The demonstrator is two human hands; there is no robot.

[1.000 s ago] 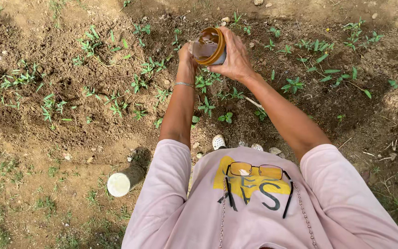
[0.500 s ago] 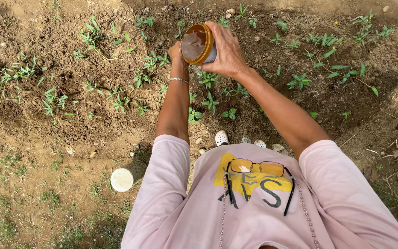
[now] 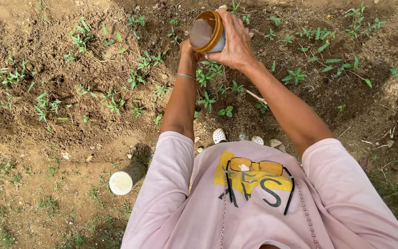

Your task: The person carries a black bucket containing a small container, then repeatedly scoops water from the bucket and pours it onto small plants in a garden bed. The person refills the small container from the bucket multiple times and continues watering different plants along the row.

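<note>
I see right hand (image 3: 236, 46) grip wrapped round jar (image 3: 207, 32) at 12 o'clock; left hand (image 3: 187, 50) behind jar, grip unclear; seedlings (image 3: 213, 99) below.

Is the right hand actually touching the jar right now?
Touching. The head view shows the right hand wrapped around the side of the amber-rimmed jar, fingers pressed on it, holding it tilted above the seedlings.

Round amber-rimmed jar (image 3: 207, 32) sitting in my right hand (image 3: 236, 44) above the seedlings, my left hand (image 3: 187, 50) touching beneath it, white cylindrical container (image 3: 126, 178) lying on the soil.
</note>
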